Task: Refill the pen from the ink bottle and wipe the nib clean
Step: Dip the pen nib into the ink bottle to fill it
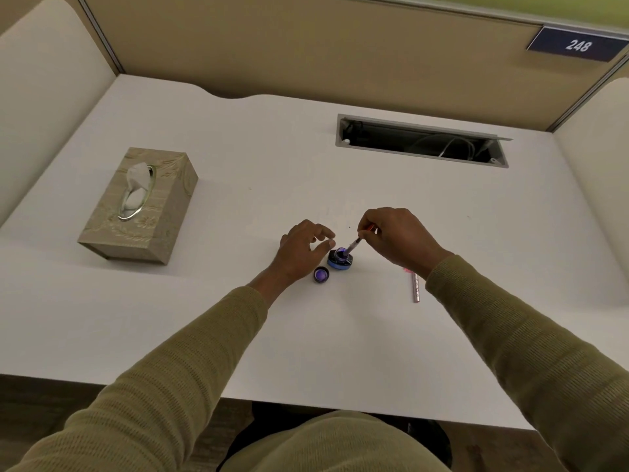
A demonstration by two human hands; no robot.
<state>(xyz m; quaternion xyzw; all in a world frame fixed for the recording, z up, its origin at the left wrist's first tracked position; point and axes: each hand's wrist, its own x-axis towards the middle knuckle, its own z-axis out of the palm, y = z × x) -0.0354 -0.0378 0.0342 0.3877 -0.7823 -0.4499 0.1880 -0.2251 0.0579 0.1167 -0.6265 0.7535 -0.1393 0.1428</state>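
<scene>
A small ink bottle (340, 259) stands uncapped on the white desk (238, 328), dark blue ink showing in its mouth. Its cap (321, 275) lies upside down just left and in front of it. My right hand (398, 238) pinches the upper end of the pen's inner section (354, 244), which is tilted with its nib end down in the bottle mouth. My left hand (303, 250) hovers to the left of the bottle, fingers apart, the thumb tip at the bottle's edge, holding nothing. The pen's silvery barrel (416, 287) lies on the desk under my right wrist.
A beige tissue box (139, 209) with a tissue sticking out sits at the left of the desk. An open cable slot (422, 141) is set into the desk at the back right. Padded partition walls enclose the desk on three sides.
</scene>
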